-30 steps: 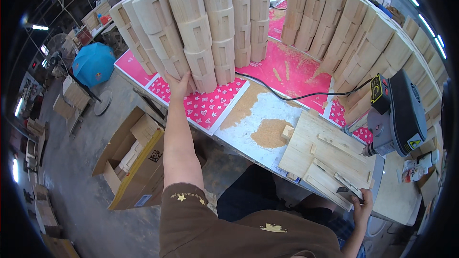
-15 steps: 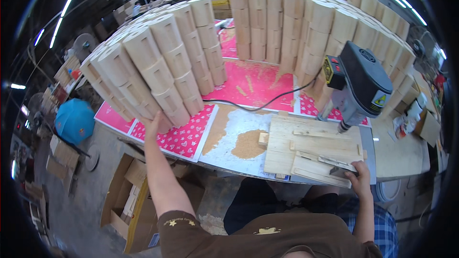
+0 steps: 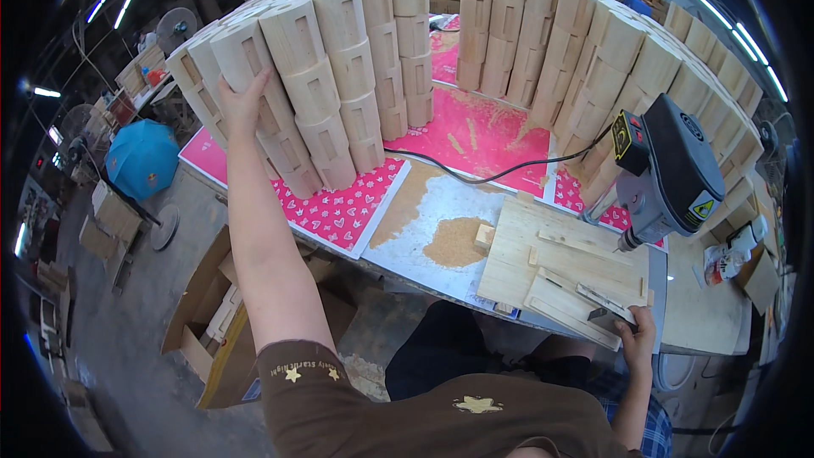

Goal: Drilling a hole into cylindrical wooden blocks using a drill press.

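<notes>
My left arm reaches forward to the left stack of pale wooden cylinders (image 3: pixel 292 38). There my left hand (image 3: pixel 242 106) is closed around the upper part of a front column, thumb and fingers on either side of a wooden cylinder (image 3: pixel 240 55) with a rectangular slot. On the near right of the table, my right hand (image 3: pixel 638 332) is closed on a dark metal handle (image 3: pixel 609 319) at the edge of a wooden jig board (image 3: pixel 517 242). Strips of wood are fixed on the board. A drill press (image 3: pixel 678 161) stands over its far right corner, bit pointing down.
A second stack of cylinders (image 3: pixel 585 42) stands at the back right. A black cable (image 3: pixel 483 181) crosses the pink sheet (image 3: pixel 492 136). Sawdust (image 3: pixel 454 242) lies beside the jig. An open cardboard box (image 3: pixel 199 322) sits below left, with a blue umbrella (image 3: pixel 142 159) beyond.
My left hand has moved up from the foot of the left stack to the upper part of a column. My right hand stays on the metal handle. The view has shifted.
</notes>
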Demonstrator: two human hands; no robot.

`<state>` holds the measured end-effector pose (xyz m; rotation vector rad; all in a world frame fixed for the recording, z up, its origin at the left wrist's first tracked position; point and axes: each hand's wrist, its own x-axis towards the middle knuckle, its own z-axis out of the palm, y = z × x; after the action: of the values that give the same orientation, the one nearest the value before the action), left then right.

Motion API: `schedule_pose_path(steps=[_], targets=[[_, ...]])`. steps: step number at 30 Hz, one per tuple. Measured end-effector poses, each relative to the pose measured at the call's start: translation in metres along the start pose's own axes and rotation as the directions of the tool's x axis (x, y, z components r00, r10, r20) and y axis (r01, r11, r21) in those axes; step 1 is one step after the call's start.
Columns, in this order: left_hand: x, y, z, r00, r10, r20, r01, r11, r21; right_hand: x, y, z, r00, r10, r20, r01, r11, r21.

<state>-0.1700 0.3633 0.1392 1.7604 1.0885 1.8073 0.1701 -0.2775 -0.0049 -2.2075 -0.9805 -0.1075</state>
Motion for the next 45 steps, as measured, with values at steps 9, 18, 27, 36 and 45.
schedule_pose_path(steps=[9,18,27,36,45], targets=[[0.008,-0.014,0.012,0.996,-0.006,0.087,0.029,0.966,-0.257,0.004,0.002,-0.004,0.999,0.0,0.036,0.002,0.999,-0.032],[0.005,0.002,0.004,0.996,0.033,0.084,-0.034,0.999,0.021,0.002,-0.003,-0.002,1.0,-0.002,0.009,0.003,0.999,-0.04],[0.014,-0.016,-0.02,0.978,-0.081,0.191,0.087,0.996,-0.021,0.003,-0.006,-0.003,1.0,-0.014,0.018,0.015,0.999,-0.047],[0.025,-0.044,-0.027,0.959,-0.166,0.229,0.185,0.98,-0.066,0.003,-0.004,-0.002,0.998,-0.063,0.013,0.064,0.996,-0.066],[0.014,0.007,-0.038,0.992,-0.056,0.114,0.072,0.988,-0.14,0.008,0.001,-0.006,0.998,-0.065,0.018,0.066,0.997,-0.034]])
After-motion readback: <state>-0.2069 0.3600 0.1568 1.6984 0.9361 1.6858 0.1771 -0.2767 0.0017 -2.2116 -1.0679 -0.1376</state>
